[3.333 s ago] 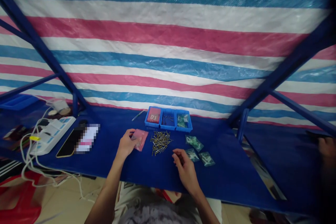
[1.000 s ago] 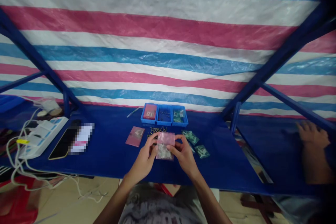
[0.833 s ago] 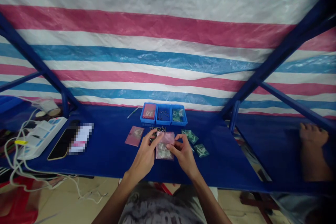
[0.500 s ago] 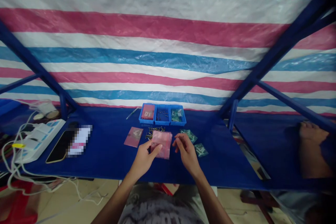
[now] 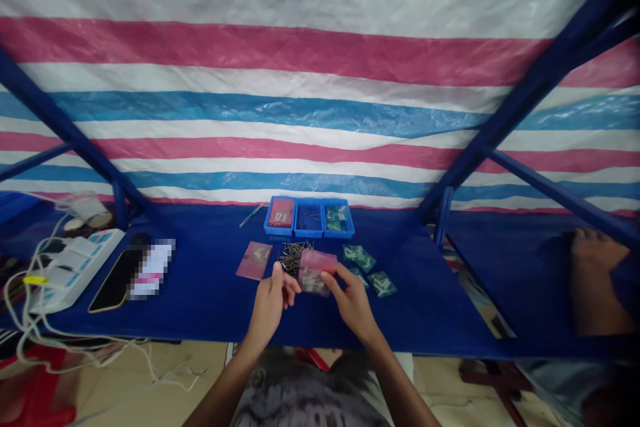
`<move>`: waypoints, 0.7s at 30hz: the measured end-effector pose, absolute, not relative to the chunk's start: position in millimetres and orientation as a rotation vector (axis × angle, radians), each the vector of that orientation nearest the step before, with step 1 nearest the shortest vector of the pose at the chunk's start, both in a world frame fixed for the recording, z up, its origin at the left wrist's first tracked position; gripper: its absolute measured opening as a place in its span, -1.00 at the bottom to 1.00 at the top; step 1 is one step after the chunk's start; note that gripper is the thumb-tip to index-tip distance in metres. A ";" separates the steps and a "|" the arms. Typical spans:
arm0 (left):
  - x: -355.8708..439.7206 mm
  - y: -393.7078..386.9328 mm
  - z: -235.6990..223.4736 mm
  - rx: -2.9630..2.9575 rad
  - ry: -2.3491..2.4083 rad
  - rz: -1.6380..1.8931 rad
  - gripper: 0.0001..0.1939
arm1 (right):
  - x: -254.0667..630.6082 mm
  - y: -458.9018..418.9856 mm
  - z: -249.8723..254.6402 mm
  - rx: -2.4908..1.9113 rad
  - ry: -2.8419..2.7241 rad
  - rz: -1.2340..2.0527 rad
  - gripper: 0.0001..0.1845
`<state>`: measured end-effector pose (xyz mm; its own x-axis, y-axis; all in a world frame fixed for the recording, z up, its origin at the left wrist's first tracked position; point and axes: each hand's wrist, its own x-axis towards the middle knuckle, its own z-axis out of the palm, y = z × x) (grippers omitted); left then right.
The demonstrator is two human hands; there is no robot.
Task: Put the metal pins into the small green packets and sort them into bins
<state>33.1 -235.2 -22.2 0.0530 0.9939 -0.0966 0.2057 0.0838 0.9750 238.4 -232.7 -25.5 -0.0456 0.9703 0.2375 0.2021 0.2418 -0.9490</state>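
My right hand [image 5: 351, 297] pinches a pink plastic bag [image 5: 318, 263] at its right edge, between thumb and fingers. The lower part of the bag looks clear, with small pale pieces showing through. Left of the bag is my left hand [image 5: 271, 299], thumb raised and fingers loosely bent, apart from the thumb, with nothing seen in them. Just behind the hands lies a loose pile of screws [image 5: 291, 256], partly covered by the bag. Another pink bag [image 5: 255, 261] lies flat to the left. Several small green bags [image 5: 382, 283] with pale pieces lie to the right.
Three joined blue bins [image 5: 309, 231] stand at the back, holding pink bags, screws and green bags. A thin pen-like tool [image 5: 251, 215] lies beside them. At left are a phone [image 5: 116, 280], a power strip [image 5: 80, 270] and cables. Another person's arm [image 5: 597, 287] rests at far right.
The pink bag has passed from my left hand to my right and turned, so its clear part shows. My left hand has let go and moved slightly left.
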 end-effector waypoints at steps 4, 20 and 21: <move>25.0 -236.5 -22.0 1.971 1.449 1.197 -0.61 | 236.0 -231.2 -24.5 -1.035 -1.168 1.321 -0.65; 43.3 -231.0 -24.7 0.989 1.067 0.909 -0.44 | 243.9 -238.8 -27.3 -1.175 -1.652 0.733 -0.37; 44.1 -231.6 -24.7 0.953 1.036 0.880 -0.41 | 243.4 -239.8 -24.2 -1.145 -1.712 0.711 -0.42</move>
